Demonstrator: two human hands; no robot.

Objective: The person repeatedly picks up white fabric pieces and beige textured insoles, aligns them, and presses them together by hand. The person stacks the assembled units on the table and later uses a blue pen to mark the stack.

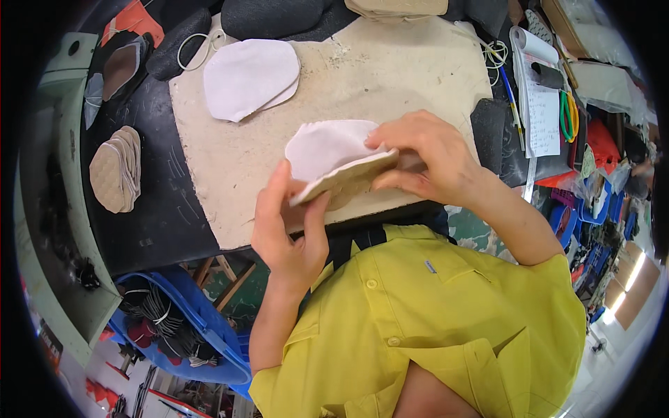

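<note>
A padded fabric piece [348, 175], tan and quilted on its near side and white on the other, is held up between both hands over the near edge of the board. My left hand [287, 226] pinches its left end between thumb and fingers. The right end is gripped by my right hand [428, 157], thumb below and fingers above. Right behind it a white rounded fabric piece [324, 145] shows; whether the two are joined I cannot tell. Farther off to the left, more white rounded pieces [247, 78] lie overlapped on the board.
The beige board [390, 76] covers the black table [150, 240]. A stack of tan quilted pieces [115, 171] sits at the left. Dark padded pieces [272, 15] line the back. An open notebook [540, 104] and pens [511, 97] are at the right. A blue bin [188, 292] stands below left.
</note>
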